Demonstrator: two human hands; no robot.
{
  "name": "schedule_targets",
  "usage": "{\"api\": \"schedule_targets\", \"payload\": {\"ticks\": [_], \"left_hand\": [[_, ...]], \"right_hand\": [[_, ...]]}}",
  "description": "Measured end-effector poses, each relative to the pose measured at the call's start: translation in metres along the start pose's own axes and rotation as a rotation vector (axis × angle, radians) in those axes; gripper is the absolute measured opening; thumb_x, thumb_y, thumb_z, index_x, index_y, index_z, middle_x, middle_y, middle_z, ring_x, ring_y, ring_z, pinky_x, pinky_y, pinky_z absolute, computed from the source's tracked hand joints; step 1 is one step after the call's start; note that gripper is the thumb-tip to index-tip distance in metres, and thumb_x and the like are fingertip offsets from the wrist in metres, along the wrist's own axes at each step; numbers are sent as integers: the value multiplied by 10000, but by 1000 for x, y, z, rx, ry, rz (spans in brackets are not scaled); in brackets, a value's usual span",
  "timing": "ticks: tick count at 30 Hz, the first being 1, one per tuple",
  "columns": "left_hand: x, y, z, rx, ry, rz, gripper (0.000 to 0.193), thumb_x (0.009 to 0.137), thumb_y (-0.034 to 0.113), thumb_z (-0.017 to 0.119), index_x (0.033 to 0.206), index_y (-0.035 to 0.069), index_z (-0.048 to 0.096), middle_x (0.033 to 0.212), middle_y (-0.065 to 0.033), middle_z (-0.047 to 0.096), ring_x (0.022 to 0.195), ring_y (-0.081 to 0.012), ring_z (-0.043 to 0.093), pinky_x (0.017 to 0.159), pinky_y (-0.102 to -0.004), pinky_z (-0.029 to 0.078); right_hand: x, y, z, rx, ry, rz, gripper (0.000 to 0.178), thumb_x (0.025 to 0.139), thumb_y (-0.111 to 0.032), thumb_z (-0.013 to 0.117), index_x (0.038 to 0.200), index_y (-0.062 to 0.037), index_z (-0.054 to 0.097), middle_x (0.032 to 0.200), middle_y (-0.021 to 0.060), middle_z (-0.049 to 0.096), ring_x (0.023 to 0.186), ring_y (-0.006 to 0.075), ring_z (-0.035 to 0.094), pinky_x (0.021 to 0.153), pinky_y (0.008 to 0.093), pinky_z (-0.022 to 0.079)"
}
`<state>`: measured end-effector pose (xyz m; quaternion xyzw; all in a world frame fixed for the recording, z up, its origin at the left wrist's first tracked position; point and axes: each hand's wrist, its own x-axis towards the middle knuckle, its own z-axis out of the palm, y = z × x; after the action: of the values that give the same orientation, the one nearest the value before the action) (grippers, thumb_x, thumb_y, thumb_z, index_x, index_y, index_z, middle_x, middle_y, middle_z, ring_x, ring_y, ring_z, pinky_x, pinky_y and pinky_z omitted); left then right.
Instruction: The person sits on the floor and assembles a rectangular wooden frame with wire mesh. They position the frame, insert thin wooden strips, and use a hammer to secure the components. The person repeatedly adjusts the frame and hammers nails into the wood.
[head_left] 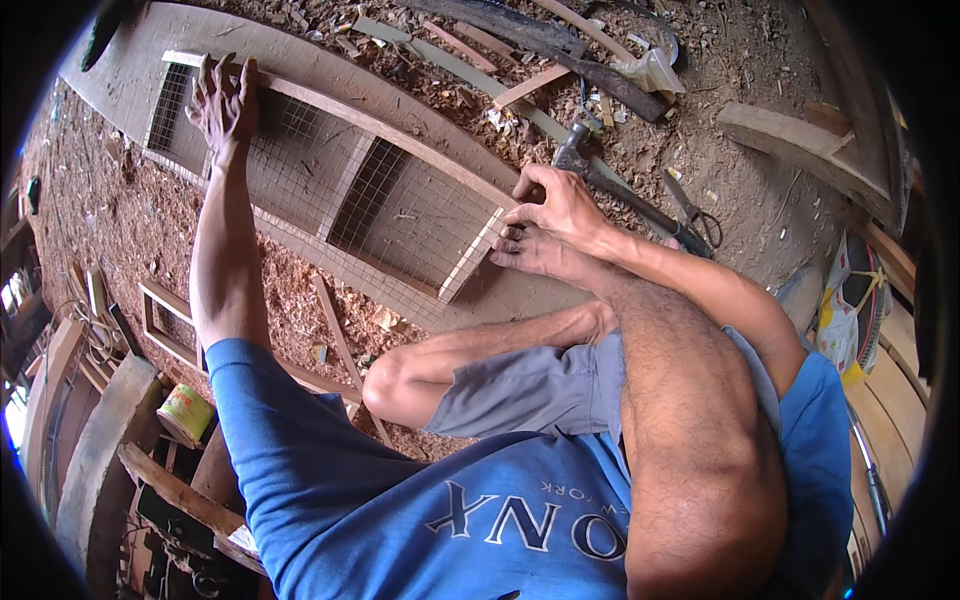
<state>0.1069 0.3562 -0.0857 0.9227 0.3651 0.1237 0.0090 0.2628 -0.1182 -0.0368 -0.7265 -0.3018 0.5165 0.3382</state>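
Observation:
A long wooden frame (345,118) with a middle crosspiece lies on a broad pale board (290,45). Square wire mesh (275,180) covers it and sticks out past its near edge. My left hand (225,105) rests on the frame's left part, fingers spread over the mesh and the far rail. At the right end, my right hand (568,205) is closed, thumb and forefinger pinched by the far corner; whatever they hold is too small to make out. My bare foot (545,252) presses against that end, just below the right hand.
A hammer (572,152) lies beyond my right hand, with scissors (692,210) to its right. Wood strips (460,48) and shavings litter the ground. A smaller wooden frame (168,320) and a green tin (185,415) are at the left. A curved timber (800,145) lies at the far right.

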Motion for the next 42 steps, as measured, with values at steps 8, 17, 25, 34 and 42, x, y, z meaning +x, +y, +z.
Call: {"api": "schedule_targets", "payload": {"ticks": [8,17,25,34,42], "left_hand": [[0,-4,6,-28,24,-6,716,942,723,380,1495,271,430,1629,-95,274,1509,-371,202,1164,-678,86],[-1,-15,16,43,57,36,687,953,705,378,1492,284,431,1634,-62,271,1506,-361,220,1169,-671,106],[1,-14,20,86,71,14,672,948,694,429,1494,303,422,1628,-46,290,1516,-325,212,1180,-666,105],[-12,27,-7,195,-15,152,483,1032,507,425,1419,241,537,1581,-75,389,1496,-296,287,1182,-682,10],[-150,199,-58,-341,-458,555,202,936,228,616,1108,235,722,1303,34,653,1424,-205,416,1251,-518,99]], "right_hand": [[6,3,-2,-332,-37,-446,505,850,-19,695,1338,-129,621,1359,152,577,1055,288,686,951,369,584],[15,4,-13,-638,-117,-636,520,850,-68,694,1357,-158,620,1379,149,577,1209,315,599,1025,417,513],[24,-21,-9,-980,-91,-841,335,910,-119,552,1204,-80,707,1522,79,471,1453,274,367,1216,434,300],[17,-35,6,-1219,-61,-758,209,857,-228,612,882,-167,811,1506,38,511,1343,288,521,1154,594,302],[9,-46,8,-1230,-53,-727,243,805,-180,615,919,-59,793,1340,118,636,1002,198,661,965,467,440]]}}
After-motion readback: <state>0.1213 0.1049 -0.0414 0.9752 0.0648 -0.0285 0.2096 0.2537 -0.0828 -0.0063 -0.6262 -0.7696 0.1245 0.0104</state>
